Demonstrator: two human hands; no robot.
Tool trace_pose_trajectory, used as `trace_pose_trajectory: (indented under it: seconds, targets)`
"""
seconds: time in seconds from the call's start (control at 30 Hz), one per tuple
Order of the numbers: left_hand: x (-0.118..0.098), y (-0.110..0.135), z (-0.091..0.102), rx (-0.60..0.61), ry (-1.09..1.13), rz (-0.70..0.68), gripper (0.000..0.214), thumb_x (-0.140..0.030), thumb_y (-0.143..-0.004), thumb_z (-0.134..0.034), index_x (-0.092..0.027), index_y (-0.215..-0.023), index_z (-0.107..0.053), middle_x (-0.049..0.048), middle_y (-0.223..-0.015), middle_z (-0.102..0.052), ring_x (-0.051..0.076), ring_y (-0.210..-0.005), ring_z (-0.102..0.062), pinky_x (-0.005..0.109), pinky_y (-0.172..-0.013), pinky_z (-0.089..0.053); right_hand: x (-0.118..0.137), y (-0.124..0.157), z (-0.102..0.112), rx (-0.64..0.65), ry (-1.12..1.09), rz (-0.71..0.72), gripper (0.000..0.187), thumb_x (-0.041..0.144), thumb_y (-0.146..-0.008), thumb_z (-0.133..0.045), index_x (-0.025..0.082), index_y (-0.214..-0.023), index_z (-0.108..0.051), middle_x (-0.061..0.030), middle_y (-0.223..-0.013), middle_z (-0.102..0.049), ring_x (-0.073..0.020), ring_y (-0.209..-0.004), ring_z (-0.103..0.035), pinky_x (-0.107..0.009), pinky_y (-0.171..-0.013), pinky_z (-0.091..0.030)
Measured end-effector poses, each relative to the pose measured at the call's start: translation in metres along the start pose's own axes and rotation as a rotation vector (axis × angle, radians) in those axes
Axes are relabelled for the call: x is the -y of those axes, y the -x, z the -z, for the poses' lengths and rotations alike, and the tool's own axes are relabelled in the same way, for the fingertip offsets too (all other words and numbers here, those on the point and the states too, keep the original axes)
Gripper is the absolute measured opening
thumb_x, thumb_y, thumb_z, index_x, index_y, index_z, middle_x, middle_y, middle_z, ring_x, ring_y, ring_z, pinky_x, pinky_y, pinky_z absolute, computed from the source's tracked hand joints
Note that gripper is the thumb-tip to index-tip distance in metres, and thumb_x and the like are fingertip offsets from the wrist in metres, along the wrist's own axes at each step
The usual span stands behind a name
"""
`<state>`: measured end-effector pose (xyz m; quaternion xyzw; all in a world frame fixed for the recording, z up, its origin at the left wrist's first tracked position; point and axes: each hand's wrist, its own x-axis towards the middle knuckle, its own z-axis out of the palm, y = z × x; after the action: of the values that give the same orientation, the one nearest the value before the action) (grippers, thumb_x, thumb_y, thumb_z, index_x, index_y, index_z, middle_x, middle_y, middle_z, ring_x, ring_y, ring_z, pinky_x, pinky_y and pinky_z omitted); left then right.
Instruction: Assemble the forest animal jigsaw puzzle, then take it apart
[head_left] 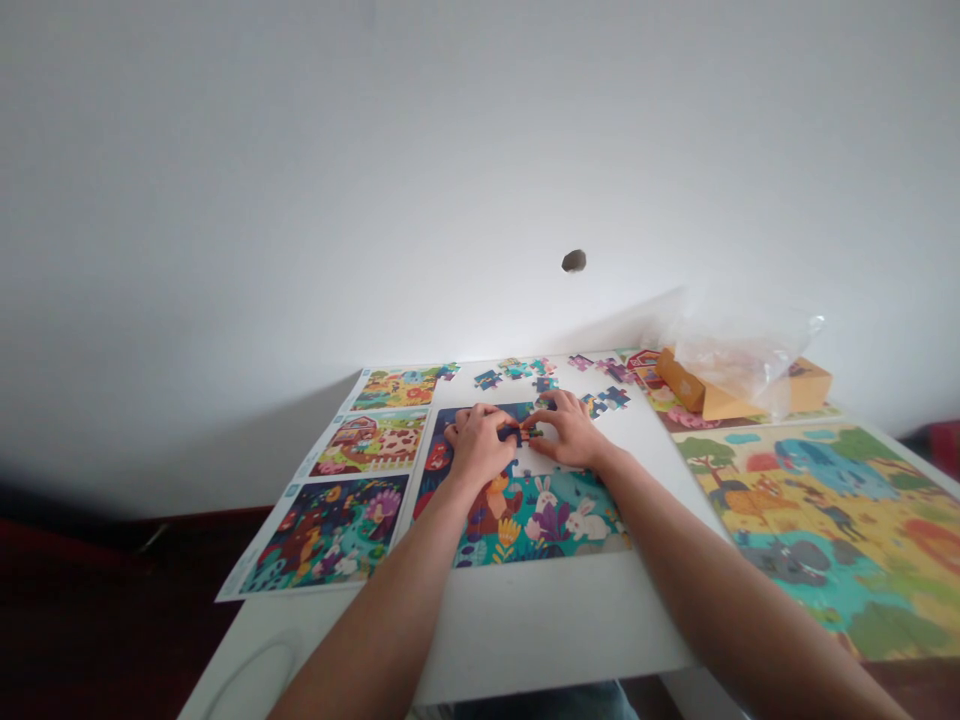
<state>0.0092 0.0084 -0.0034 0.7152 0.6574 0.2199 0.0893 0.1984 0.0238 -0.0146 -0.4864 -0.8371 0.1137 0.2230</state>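
Observation:
A partly assembled jigsaw puzzle (480, 552) of a night forest with white rabbits lies on the table in front of me. My left hand (480, 440) rests on its upper part, fingers curled in and pinching at a dark puzzle piece (531, 434). From the other side, my right hand (568, 430) closes thumb and forefinger on that same small piece, the two hands' fingertips almost meeting. A gap with white table showing lies just below the fingers. Loose puzzle pieces (516, 369) are scattered beyond my hands, near the wall.
On the left lies a reference sheet (307, 470) with three printed pictures. A finished-looking safari puzzle (840, 520) covers the right side. Behind it, an orange box (810, 385) and a clear plastic bag (739, 350) sit against the wall (375, 200), which has a hole.

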Motion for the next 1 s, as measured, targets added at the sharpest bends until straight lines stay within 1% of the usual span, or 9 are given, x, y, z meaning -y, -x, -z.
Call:
trace_pose_trajectory:
  seconds: [0.23, 0.33, 0.5, 0.53, 0.63, 0.7, 0.83, 0.93, 1.0]
  targets:
    - [0.0019, 0.0001, -0.0020, -0.010, -0.005, -0.014, 0.020, -0.029, -0.076, -0.064, -0.035, -0.093, -0.074, 0.0037, -0.120, -0.060, 0.032, -0.115, -0.048, 0.051, -0.096, -0.036, -0.0003, -0.0007, -0.0005, 0.001, -0.005, -0.009, 0.027, 0.043, -0.082, -0.066, 0.035, -0.108, -0.072, -0.0083, -0.134, -0.043, -0.0330, -0.130, -0.033, -0.055, -0.106, -0.026]
    - [0.0032, -0.0001, -0.0038, -0.016, -0.014, -0.018, 0.021, -0.031, -0.077, -0.064, -0.036, -0.095, -0.074, 0.0036, -0.120, -0.060, 0.032, -0.115, -0.048, 0.051, -0.096, -0.036, 0.0006, -0.0006, 0.0000, 0.005, 0.003, -0.005, 0.028, 0.042, -0.083, -0.065, 0.034, -0.108, -0.072, -0.0087, -0.133, -0.043, -0.0331, -0.130, -0.033, -0.055, -0.106, -0.027]
    - [0.0012, -0.0001, -0.0022, 0.005, -0.028, -0.007, 0.022, -0.031, -0.077, -0.065, -0.035, -0.097, -0.075, 0.0050, -0.121, -0.059, 0.032, -0.116, -0.047, 0.049, -0.098, -0.035, 0.0022, -0.0007, -0.0003, -0.043, -0.005, -0.007, 0.045, 0.046, -0.083, -0.063, 0.029, -0.125, -0.061, -0.0113, -0.130, -0.047, -0.0316, -0.126, -0.037, -0.053, -0.104, -0.031]
    - [0.0007, -0.0001, -0.0018, 0.009, -0.030, -0.004, 0.022, -0.031, -0.078, -0.065, -0.035, -0.097, -0.075, 0.0051, -0.121, -0.059, 0.031, -0.116, -0.047, 0.049, -0.098, -0.035, 0.0024, -0.0007, -0.0006, -0.042, -0.002, -0.007, 0.044, 0.047, -0.084, -0.063, 0.030, -0.124, -0.062, -0.0111, -0.130, -0.047, -0.0318, -0.126, -0.037, -0.053, -0.105, -0.031]
    - [-0.0001, 0.0000, -0.0013, 0.012, -0.033, -0.001, 0.023, -0.032, -0.078, -0.065, -0.034, -0.098, -0.075, 0.0052, -0.122, -0.058, 0.031, -0.117, -0.047, 0.048, -0.099, -0.036, 0.0035, -0.0009, -0.0014, -0.016, 0.019, -0.004, 0.031, 0.045, -0.086, -0.062, 0.033, -0.114, -0.069, -0.0094, -0.133, -0.044, -0.0329, -0.130, -0.034, -0.055, -0.106, -0.028]
    - [0.0000, 0.0001, -0.0015, 0.010, -0.032, -0.005, 0.023, -0.032, -0.078, -0.065, -0.035, -0.098, -0.075, 0.0052, -0.122, -0.058, 0.031, -0.118, -0.047, 0.049, -0.099, -0.035, 0.0047, -0.0012, -0.0013, -0.007, 0.020, -0.003, 0.028, 0.045, -0.087, -0.061, 0.034, -0.111, -0.071, -0.0090, -0.134, -0.043, -0.0325, -0.130, -0.034, -0.055, -0.106, -0.028]
    - [0.0009, 0.0002, -0.0018, -0.002, -0.030, -0.017, 0.021, -0.032, -0.078, -0.064, -0.035, -0.096, -0.075, 0.0052, -0.121, -0.058, 0.032, -0.117, -0.047, 0.050, -0.098, -0.036, 0.0070, -0.0015, -0.0003, -0.030, 0.024, -0.008, 0.030, 0.051, -0.089, -0.058, 0.034, -0.109, -0.072, -0.0099, -0.133, -0.044, -0.0329, -0.127, -0.036, -0.054, -0.102, -0.031]
    - [0.0016, 0.0003, -0.0021, -0.009, -0.027, -0.024, 0.020, -0.032, -0.078, -0.065, -0.036, -0.095, -0.075, 0.0043, -0.120, -0.059, 0.032, -0.115, -0.048, 0.051, -0.098, -0.036, 0.0068, -0.0015, -0.0007, -0.053, 0.044, -0.035, 0.037, 0.055, -0.087, -0.059, 0.032, -0.113, -0.070, -0.0112, -0.130, -0.047, -0.0333, -0.122, -0.039, -0.053, -0.099, -0.033]
    - [0.0021, 0.0002, -0.0026, -0.013, -0.027, -0.022, 0.019, -0.033, -0.078, -0.065, -0.036, -0.095, -0.074, 0.0040, -0.120, -0.059, 0.032, -0.115, -0.048, 0.052, -0.098, -0.036, 0.0057, -0.0016, -0.0015, -0.048, 0.058, -0.062, 0.036, 0.055, -0.085, -0.061, 0.032, -0.110, -0.070, -0.0111, -0.127, -0.050, -0.0333, -0.119, -0.041, -0.053, -0.097, -0.033]
